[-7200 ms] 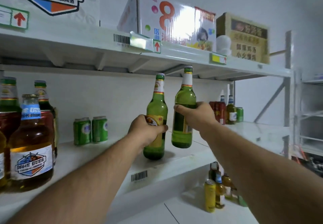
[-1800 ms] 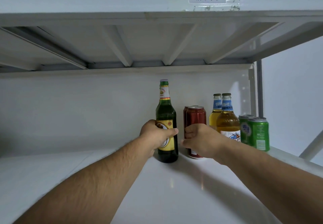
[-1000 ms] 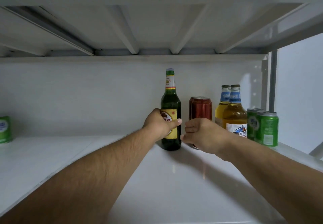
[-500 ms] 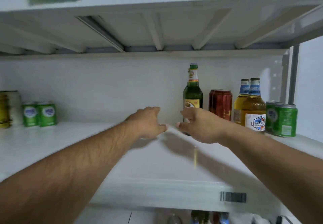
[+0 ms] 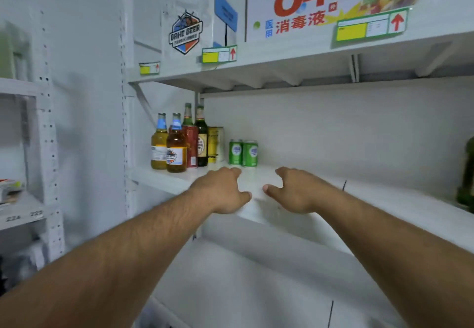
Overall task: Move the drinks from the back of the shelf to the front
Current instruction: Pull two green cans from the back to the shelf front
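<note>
Both hands reach toward the middle shelf [image 5: 384, 199] near the centre of the frame and hold nothing. The left hand [image 5: 223, 192] is palm down over the front part of the shelf, fingers loosely spread. The right hand [image 5: 295, 192] is just beside it, thumb out and fingers half curled around empty air. The drinks nearest the hands are two green cans [image 5: 243, 153], standing upright side by side against the back wall, just above the hands in the frame. To the left of them stands a group: two amber bottles [image 5: 169, 148] at the shelf's front edge, and behind these a red can [image 5: 191, 148], two green bottles [image 5: 196, 133] and a yellow can [image 5: 215, 145]. A further green bottle [image 5: 468, 174] shows at the right edge of the frame. The step in hand appears to be the approach to the next pair of drinks, most likely the green cans, which are still at the back. The next move calls for reaching further in, closing one hand round each can, and drawing both forward to the shelf's front edge without tipping them.
</note>
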### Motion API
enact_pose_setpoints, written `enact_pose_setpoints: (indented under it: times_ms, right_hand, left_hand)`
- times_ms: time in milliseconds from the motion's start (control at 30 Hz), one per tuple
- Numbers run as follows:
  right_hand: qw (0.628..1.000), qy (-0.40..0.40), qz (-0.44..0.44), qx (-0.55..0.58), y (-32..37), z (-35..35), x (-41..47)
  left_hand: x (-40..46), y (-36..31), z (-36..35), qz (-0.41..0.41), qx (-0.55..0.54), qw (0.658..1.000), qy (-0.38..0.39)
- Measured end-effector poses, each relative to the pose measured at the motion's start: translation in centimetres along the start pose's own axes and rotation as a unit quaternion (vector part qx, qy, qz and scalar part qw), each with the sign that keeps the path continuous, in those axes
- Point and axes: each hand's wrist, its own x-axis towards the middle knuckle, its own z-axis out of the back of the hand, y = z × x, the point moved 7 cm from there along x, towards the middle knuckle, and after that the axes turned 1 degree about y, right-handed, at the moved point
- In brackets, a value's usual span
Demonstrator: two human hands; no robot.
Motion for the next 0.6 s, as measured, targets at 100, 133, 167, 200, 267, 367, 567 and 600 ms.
enact_pose_setpoints:
  times_ms: [100, 133, 167, 200, 267, 367, 567, 600]
  right_hand:
    - [1.000, 0.008, 0.013, 0.008, 4.8, -1.1, 1.3]
    - [1.000, 0.011, 0.015, 0.009, 6.1, -1.4, 1.8]
    - [1.000, 0.014, 0.017, 0.010, 7.2, -1.7, 2.3]
    - [1.000, 0.015, 0.017, 0.010, 8.1, -1.9, 2.8]
    - [1.000, 0.017, 0.014, 0.009, 9.5, -2.2, 3.9]
    - [1.000, 0.016, 0.001, 0.000, 10.6, -2.4, 5.7]
    - [0.999, 0.000, -0.020, -0.029, 10.1, -3.4, 10.6]
    - [0.999, -0.003, -0.021, -0.032, 9.9, -3.6, 11.5]
  left_hand:
    - [-1.7, 5.3, 0.9, 0.037, -0.009, 0.999, 0.003]
    - [-2.0, 6.8, 1.2, 0.045, -0.013, 0.999, 0.003]
    - [-2.3, 8.1, 1.4, 0.051, -0.018, 0.999, 0.000]
    - [-2.5, 9.3, 1.6, 0.058, -0.024, 0.998, -0.003]
    - [-2.6, 11.3, 1.8, 0.069, -0.038, 0.997, -0.008]
    - [-1.8, 13.2, 2.0, 0.073, -0.045, 0.996, -0.016]
    - [2.9, 14.1, 1.4, 0.058, -0.053, 0.997, -0.027]
    - [4.0, 14.0, 1.1, 0.055, -0.051, 0.997, -0.025]
